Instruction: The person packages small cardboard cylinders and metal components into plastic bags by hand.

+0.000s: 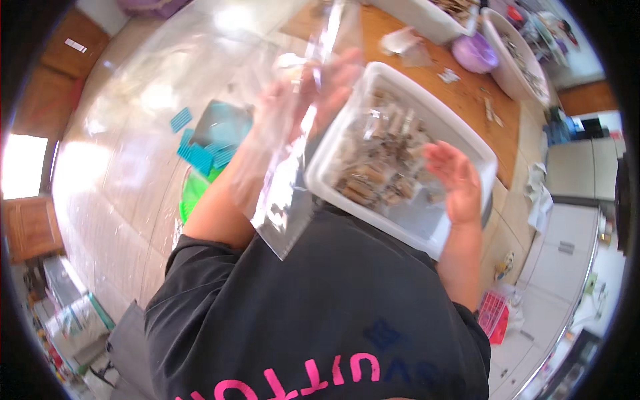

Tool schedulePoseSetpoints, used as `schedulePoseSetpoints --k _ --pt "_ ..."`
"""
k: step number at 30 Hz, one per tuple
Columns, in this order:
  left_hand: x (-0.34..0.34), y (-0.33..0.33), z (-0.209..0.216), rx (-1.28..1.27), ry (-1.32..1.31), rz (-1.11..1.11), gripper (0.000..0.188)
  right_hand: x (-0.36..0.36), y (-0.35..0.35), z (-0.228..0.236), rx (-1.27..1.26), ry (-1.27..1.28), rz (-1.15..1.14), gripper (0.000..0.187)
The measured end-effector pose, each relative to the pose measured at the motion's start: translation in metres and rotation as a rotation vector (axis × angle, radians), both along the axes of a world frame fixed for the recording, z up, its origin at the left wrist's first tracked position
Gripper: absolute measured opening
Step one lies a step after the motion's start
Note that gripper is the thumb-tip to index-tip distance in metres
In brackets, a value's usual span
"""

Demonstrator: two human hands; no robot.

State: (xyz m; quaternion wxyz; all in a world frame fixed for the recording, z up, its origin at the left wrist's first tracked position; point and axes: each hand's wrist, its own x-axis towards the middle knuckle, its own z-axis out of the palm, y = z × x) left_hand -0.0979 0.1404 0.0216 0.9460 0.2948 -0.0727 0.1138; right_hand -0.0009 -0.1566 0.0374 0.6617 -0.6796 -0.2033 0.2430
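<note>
A long clear plastic bag stretches diagonally across my left side, shiny and smeared by motion. My left hand shows through the plastic, its fingers stretched out; whether it is inside the bag or behind it, I cannot tell. In front of my body stands a white rectangular tub. Many small clear-wrapped packets with brown, stick-like contents are heaped in it, mostly toward its left and far part. Above the tub's right side hovers my right hand, open, fingers apart, with nothing in it.
Beyond the tub lies a wooden board with a purple bowl and crumpled plastic. A white oval basin is at the far right. Turquoise slotted pieces and a green container sit by my left forearm.
</note>
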Motion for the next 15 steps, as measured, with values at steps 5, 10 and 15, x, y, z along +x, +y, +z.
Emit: schedulePoseSetpoints --k 5,10,15 --pt "0.067 -0.087 0.023 -0.214 -0.046 -0.477 0.043 -0.016 0.011 0.028 0.507 0.556 0.265 0.068" --pt "0.107 -0.113 0.028 0.221 0.006 -0.645 0.040 -0.004 -0.021 0.022 0.531 0.446 -0.153 0.040" --pt "0.142 -0.103 0.011 -0.050 0.072 -0.702 0.090 0.007 -0.078 0.021 0.272 -0.072 -0.653 0.011"
